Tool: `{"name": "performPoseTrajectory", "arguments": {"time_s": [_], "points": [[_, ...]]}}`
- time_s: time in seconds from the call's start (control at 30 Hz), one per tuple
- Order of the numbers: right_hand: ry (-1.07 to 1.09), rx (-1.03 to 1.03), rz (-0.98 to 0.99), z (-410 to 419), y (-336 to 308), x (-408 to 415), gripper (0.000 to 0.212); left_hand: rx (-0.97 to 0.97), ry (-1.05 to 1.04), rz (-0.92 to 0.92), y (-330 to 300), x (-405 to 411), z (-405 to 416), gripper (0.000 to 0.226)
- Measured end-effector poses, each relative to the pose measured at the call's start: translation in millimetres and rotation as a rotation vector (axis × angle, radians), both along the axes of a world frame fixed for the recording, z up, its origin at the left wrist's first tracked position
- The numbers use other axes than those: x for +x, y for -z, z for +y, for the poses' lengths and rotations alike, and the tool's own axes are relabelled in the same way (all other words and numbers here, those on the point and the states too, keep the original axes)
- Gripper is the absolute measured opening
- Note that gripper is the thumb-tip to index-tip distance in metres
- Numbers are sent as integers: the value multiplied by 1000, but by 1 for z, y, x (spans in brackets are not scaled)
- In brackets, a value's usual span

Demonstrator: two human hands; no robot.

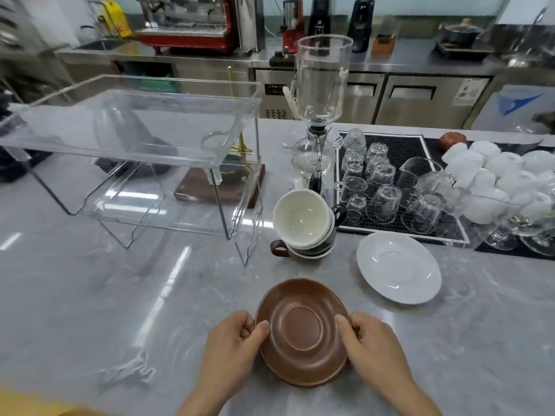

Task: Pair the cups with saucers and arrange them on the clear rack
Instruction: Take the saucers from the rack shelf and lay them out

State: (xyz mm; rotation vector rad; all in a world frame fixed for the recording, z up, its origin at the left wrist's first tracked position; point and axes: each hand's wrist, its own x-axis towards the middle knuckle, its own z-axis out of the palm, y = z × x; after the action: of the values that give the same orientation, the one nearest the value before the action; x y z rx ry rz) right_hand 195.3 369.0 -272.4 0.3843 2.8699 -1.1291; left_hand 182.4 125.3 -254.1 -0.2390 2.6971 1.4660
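A: Entry, worktop. Brown saucer is gripped by both hands: left hand on its left rim, right hand on its right rim, thumbs on top. Neither hand is free.

B: Lifted or resting?

A: Cannot tell; its near edge looks tilted up a little.

B: Where are the cups from the saucer?

A: The stack of cups stands straight beyond the saucer, well apart. The top one is tipped with its pale mouth toward us; a brown handle sticks out at the bottom left. The white saucer lies beyond and right of the brown saucer.

B: And the clear rack?

A: Beyond and left of the saucer, still farther off, with nothing on it.

B: Judgement?

A: The cup stack is about midway between the hands, the right perhaps slightly nearer. The left is closer to the rack.
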Motion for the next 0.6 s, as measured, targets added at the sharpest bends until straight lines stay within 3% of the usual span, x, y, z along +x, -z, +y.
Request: {"name": "performPoseTrajectory", "arguments": {"time_s": [0.6], "points": [[121, 213, -28, -46, 0, 20, 50, 7, 202, -41, 16, -12, -44, 41]]}}
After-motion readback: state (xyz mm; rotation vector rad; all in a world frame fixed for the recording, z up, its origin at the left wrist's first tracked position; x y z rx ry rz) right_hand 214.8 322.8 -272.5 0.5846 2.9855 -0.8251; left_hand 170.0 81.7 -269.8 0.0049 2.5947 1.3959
